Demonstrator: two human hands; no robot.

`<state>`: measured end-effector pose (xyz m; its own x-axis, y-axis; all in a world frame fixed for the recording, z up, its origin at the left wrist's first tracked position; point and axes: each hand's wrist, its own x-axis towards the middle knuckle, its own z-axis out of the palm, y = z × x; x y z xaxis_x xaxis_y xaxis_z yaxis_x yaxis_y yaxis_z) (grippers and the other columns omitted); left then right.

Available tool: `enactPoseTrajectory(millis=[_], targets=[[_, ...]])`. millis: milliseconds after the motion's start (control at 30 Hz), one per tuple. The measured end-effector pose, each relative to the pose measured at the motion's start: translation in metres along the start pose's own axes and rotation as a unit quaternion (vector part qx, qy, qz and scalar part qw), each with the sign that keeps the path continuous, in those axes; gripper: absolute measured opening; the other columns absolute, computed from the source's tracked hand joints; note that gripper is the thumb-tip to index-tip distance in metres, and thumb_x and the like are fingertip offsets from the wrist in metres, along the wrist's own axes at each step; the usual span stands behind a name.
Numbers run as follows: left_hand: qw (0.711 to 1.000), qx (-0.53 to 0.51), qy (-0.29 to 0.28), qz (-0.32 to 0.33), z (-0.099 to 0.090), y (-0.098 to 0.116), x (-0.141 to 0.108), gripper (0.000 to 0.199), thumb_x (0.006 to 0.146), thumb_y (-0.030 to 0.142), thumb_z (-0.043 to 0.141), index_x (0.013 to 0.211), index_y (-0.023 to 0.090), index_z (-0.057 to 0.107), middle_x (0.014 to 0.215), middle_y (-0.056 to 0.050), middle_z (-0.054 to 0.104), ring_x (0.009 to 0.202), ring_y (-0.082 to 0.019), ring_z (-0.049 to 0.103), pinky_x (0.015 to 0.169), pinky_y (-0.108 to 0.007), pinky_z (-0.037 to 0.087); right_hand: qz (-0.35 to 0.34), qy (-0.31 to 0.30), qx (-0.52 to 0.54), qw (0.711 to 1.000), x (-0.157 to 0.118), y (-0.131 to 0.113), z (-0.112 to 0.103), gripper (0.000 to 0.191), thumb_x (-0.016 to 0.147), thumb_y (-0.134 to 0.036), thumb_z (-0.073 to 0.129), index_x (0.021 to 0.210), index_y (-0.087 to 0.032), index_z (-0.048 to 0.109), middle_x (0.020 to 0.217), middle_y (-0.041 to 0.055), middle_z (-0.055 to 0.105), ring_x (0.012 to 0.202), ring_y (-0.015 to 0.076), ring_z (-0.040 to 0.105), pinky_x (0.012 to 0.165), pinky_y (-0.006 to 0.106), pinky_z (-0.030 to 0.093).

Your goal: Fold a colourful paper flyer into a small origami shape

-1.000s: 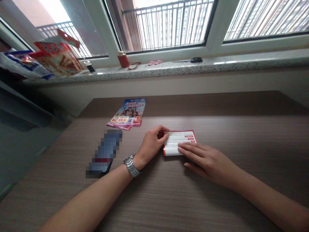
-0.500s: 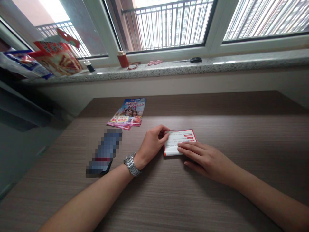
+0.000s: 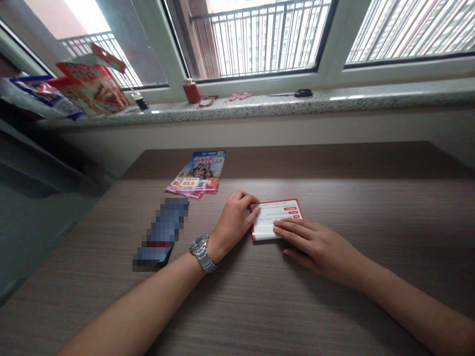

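Note:
A folded white leaflet (image 3: 267,213) with a red border and red labels lies on the table, a creased edge along its near side. My left hand (image 3: 233,217), with a silver watch (image 3: 203,253) on its wrist, has its thumb and bent fingers closed at the leaflet's upper left corner. Stretched flat, the fingers of my right hand (image 3: 315,242) rest on the lower right part of the leaflet and cover some of it; the thumb lies below, off the paper.
Colourful flyers (image 3: 202,173) lie overlapped at the back left of the table (image 3: 356,198). Nearer me is a blurred dark phone-like object (image 3: 161,235). On the stone windowsill (image 3: 260,108) are scissors (image 3: 302,93), a small red container (image 3: 191,92) and snack packages (image 3: 94,89).
Both hands keep almost the same place on the leaflet. The left fingers have shifted very slightly, and the whole view has moved a little.

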<state>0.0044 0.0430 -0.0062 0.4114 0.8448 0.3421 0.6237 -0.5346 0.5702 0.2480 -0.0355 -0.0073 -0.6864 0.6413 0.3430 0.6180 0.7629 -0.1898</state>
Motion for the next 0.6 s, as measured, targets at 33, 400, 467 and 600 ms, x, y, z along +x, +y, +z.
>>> enactPoseTrajectory(millis=[33,400,467,600], targets=[[1.000,0.005,0.000,0.000,-0.0003,0.0003,0.0001,0.011,0.091,0.016,0.067,0.101,0.019,0.070,0.102,-0.006,0.060,0.098,-0.021,0.059,0.093,-0.037,0.049,-0.001,0.000,-0.001,1.000,0.0001,0.0002,0.0002,0.042,0.099,-0.025,0.058,0.140,-0.013,0.059,0.139,0.0157,0.065,0.127,0.0311,0.062,0.105,0.050,0.055],[0.999,0.036,-0.018,0.033,-0.0004,-0.0006,-0.0015,0.014,0.096,0.018,0.062,0.108,0.020,0.070,0.106,-0.007,0.061,0.101,-0.023,0.057,0.093,-0.038,0.049,0.010,-0.002,0.023,1.000,-0.0015,0.0014,0.0014,0.045,0.099,-0.025,0.058,0.143,-0.017,0.056,0.140,0.0144,0.065,0.128,0.0299,0.061,0.107,0.051,0.054],[0.998,0.042,-0.023,0.042,-0.0005,-0.0003,-0.0012,0.014,0.097,0.018,0.061,0.107,0.020,0.070,0.106,-0.008,0.062,0.101,-0.023,0.057,0.093,-0.038,0.049,0.011,0.000,0.026,1.000,-0.0009,0.0009,0.0010,0.045,0.099,-0.025,0.058,0.143,-0.017,0.056,0.139,0.0142,0.065,0.128,0.0296,0.061,0.107,0.050,0.054],[0.996,0.056,-0.032,0.059,-0.0009,-0.0001,-0.0002,0.016,0.098,0.018,0.060,0.109,0.021,0.070,0.106,-0.008,0.063,0.101,-0.023,0.058,0.093,-0.038,0.049,0.013,0.006,0.032,0.999,0.0006,-0.0008,0.0001,0.044,0.098,-0.023,0.060,0.142,-0.020,0.058,0.137,0.0134,0.067,0.126,0.0289,0.063,0.105,0.049,0.055]])
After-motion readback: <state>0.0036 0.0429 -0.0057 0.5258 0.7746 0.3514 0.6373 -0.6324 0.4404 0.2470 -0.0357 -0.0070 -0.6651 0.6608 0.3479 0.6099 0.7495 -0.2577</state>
